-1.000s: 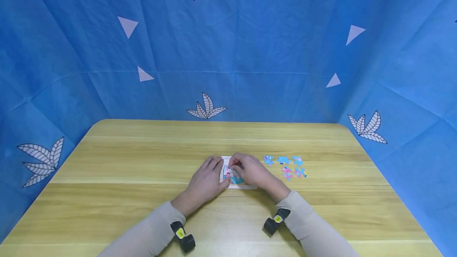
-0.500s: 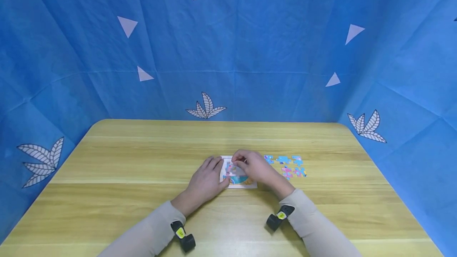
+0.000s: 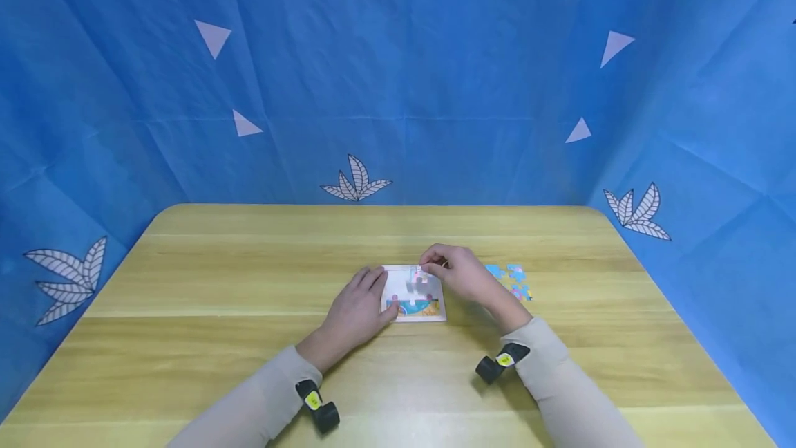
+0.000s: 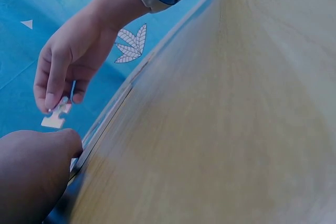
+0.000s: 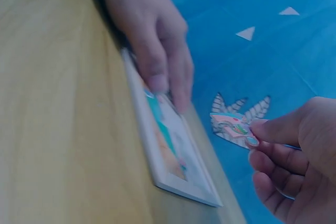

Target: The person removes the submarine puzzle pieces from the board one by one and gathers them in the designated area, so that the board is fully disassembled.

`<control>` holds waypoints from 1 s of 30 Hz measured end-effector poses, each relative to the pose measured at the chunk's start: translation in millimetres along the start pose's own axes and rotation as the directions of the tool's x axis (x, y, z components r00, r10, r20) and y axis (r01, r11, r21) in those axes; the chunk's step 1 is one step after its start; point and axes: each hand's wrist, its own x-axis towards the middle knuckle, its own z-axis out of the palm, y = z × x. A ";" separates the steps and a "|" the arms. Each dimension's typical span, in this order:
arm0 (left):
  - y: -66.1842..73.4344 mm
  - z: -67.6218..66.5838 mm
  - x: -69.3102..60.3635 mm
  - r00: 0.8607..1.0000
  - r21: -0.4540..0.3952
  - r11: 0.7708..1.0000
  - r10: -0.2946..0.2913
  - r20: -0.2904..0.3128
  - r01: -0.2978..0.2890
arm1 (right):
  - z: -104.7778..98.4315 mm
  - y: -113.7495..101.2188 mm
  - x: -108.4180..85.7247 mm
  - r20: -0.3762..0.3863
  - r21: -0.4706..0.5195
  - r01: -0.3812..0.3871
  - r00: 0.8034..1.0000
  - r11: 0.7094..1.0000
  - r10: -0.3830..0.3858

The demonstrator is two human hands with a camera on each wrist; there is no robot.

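Right wrist view: the right hand (image 5: pixel 302 156) is pinching a puzzle piece (image 5: pixel 231 128) between thumb and forefinger; the remaining fingers are curling in toward the palm. The piece is hanging in the air, apart from the puzzle tray (image 5: pixel 184 187), and is showing a pink printed face with some green. The left hand (image 5: pixel 155 35) is reaching down to the tray, its fingertips meeting the tray area; exact contact is blurring out.

Left wrist view: the right hand is appearing above the near hand, thumb and forefinger gripping the piece, whose pale side is facing this camera. Of the left hand, mainly the thumb side is showing; the state of its other fingers I cannot tell from here.

Head view: the left hand is resting along the tray's left side, fingers lying close together, thumb standing apart from them and touching the lower-left corner. The right hand is holding the piece over the tray's upper right. Along the tray's lower part a blue-and-orange printed strip (image 3: pixel 413 308) is lying inside the white border. Loose pieces (image 3: pixel 516 273) are lying on the wooden table (image 3: pixel 249 282) right of the tray, partly hidden behind the right hand. A blue cloth (image 3: pixel 404 88) is hanging behind the table.
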 end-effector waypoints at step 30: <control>-1.3 0.8 -1.6 1.000 -0.016 1.000 0.006 -0.016 -0.006 | -60.1 37.6 -19.2 0.122 0.006 -0.102 0.987 0.995 0.101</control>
